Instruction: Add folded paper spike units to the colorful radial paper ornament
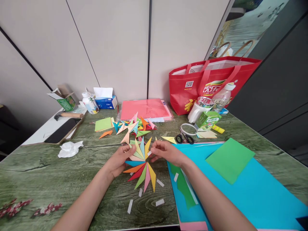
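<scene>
My left hand [122, 158] has thumb and fingers closed on the left side of a paper flower [151, 176] made of pointed folded pieces in many colours, fanned round a centre. At its upper right, my right hand [166, 152] pinches a small white paper strip [149, 153] close to the yellow petal. Several more white strips [159, 202] lie scattered on the table below the flower. Just beyond my hands sits a pile of loose folded paper pieces [131, 127], with a single orange piece [106, 134] to its left.
Blue paper sheets [252, 192] with a green square [230, 160] cover the right side. Scissors [184, 136], a tape roll [189, 129], a green carton [209, 120] and a red bag [178, 93] stand beyond. At left are crumpled tissue [70, 149], a phone [62, 130] and a tissue box [106, 102].
</scene>
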`<state>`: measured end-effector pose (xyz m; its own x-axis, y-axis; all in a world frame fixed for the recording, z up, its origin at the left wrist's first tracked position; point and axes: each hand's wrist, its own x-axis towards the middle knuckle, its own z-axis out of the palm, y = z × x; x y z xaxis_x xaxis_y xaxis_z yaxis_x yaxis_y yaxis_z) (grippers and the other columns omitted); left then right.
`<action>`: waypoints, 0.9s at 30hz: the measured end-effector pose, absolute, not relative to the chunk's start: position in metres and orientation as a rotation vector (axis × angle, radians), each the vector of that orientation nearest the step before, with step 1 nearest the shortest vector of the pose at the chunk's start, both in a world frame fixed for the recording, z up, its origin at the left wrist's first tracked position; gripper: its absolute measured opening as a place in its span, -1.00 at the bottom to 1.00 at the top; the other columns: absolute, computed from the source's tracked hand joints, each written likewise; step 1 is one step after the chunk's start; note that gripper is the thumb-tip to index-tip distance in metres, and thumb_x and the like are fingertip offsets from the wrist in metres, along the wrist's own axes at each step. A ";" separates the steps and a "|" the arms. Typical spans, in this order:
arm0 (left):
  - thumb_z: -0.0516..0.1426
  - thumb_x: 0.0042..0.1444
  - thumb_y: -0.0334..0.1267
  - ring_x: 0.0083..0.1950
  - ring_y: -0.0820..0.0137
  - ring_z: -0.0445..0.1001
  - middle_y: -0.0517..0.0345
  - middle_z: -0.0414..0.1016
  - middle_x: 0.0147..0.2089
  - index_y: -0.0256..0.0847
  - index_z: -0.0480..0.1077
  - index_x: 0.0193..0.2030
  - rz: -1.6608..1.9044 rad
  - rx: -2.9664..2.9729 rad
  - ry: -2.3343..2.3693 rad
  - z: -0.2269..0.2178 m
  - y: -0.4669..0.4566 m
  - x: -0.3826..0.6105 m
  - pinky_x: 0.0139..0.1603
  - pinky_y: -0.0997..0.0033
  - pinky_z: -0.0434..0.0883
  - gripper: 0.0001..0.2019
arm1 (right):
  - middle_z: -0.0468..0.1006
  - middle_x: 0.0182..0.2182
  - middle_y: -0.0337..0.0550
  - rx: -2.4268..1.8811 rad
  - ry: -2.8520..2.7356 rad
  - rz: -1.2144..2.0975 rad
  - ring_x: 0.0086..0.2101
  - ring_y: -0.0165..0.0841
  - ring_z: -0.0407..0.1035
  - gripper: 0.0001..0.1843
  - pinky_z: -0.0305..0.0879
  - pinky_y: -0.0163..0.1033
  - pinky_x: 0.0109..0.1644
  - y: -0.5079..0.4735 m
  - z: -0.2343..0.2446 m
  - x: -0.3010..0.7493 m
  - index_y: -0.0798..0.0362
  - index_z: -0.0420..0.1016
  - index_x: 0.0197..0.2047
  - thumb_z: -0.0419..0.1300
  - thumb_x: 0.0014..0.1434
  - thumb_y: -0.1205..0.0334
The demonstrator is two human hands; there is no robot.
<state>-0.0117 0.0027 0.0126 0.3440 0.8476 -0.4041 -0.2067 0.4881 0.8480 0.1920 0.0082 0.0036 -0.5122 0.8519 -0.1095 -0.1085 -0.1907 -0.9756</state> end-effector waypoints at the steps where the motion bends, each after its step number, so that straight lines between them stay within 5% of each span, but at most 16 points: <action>1: 0.24 -0.11 -0.14 -0.52 0.46 0.43 0.06 0.54 -0.46 -0.32 0.47 -0.42 0.785 0.786 0.987 0.013 0.003 -0.011 -0.49 0.54 0.32 -0.76 | 0.48 -0.49 -0.25 -0.908 -1.382 1.778 -0.38 -0.38 0.43 -0.72 0.43 -0.16 -0.26 0.008 0.004 0.192 0.07 0.30 -0.45 0.22 -0.02 0.03; 27: 0.26 -0.15 -0.13 -0.53 0.49 0.40 0.12 0.51 -0.52 -0.31 0.48 -0.44 0.793 0.874 0.990 0.008 0.004 -0.008 -0.45 0.52 0.33 -0.75 | 0.46 -0.58 -0.26 -1.239 -1.330 1.565 -0.54 -0.39 0.40 -0.76 0.41 -0.24 -0.45 0.005 -0.012 0.179 0.08 0.35 -0.48 0.30 -0.15 0.14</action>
